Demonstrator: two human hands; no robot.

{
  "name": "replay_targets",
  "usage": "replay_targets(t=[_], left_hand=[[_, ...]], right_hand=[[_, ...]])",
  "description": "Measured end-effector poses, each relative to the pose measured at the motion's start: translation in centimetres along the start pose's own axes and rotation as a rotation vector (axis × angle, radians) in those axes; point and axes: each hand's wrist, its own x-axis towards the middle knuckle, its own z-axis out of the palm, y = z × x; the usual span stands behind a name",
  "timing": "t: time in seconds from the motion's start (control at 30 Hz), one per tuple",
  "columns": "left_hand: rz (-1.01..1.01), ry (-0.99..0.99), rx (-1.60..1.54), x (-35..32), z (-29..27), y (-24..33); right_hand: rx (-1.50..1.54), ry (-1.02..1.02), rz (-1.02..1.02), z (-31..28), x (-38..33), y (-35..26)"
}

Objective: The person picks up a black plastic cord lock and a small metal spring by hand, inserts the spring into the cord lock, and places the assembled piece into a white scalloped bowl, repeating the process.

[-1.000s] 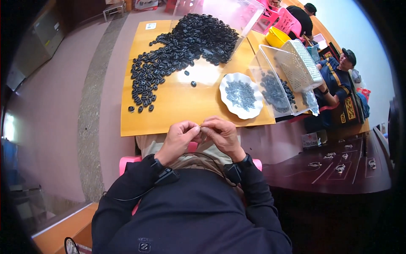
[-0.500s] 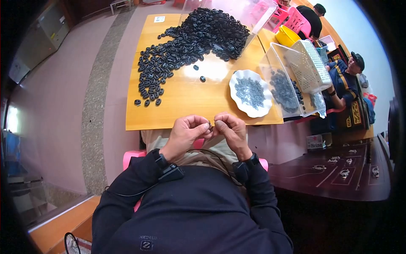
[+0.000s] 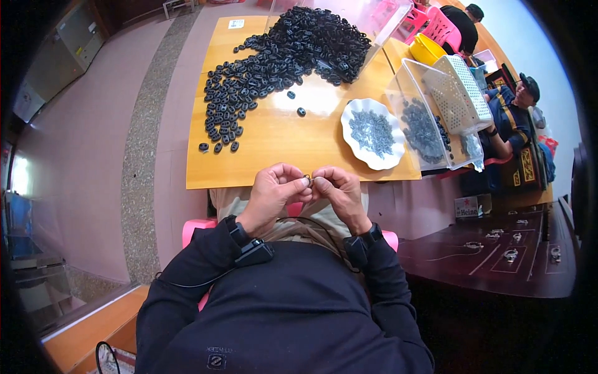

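Just past the table's near edge, above my lap, my two hands meet fingertip to fingertip. A small dark piece (image 3: 308, 179) is pinched between them, mostly covered by the fingers, so its shape is hard to make out. My left hand (image 3: 274, 192) grips it with thumb and forefinger, and my right hand (image 3: 340, 192) pinches it from the other side. On the table ahead spreads a large heap of black oval pieces with two holes (image 3: 311, 40). Two single ovals lie apart from it, one being a black oval piece (image 3: 301, 112). Small grey pieces (image 3: 372, 131) fill a white scalloped plate (image 3: 381, 164).
Right of the plate stands a clear plastic bin (image 3: 398, 84) holding grey and black pieces, with a white perforated basket (image 3: 458, 93) tilted over it. Beyond are a yellow basin (image 3: 427, 50) and pink chairs (image 3: 444, 28). Two other people sit at the right and far right.
The view has shifted slightly. Both hands keep their pinch at the table edge, with only a small movement of the fingers around the piece.
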Motion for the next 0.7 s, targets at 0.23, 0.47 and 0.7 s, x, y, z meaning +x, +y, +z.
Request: replay_targets(t=[0.23, 0.47, 0.7], left_hand=[[0.002, -0.009, -0.001, 0.06, -0.08, -0.08], [0.014, 0.025, -0.026, -0.09, 0.27, 0.16], [0.024, 0.007, -0.026, 0.26, -0.21, -0.44]], right_hand=[[0.007, 0.013, -0.006, 0.03, -0.02, 0.43], [0.018, 0.029, -0.007, 0.29, -0.12, 0.36], [0.047, 0.053, -0.007, 0.62, -0.18, 0.46]])
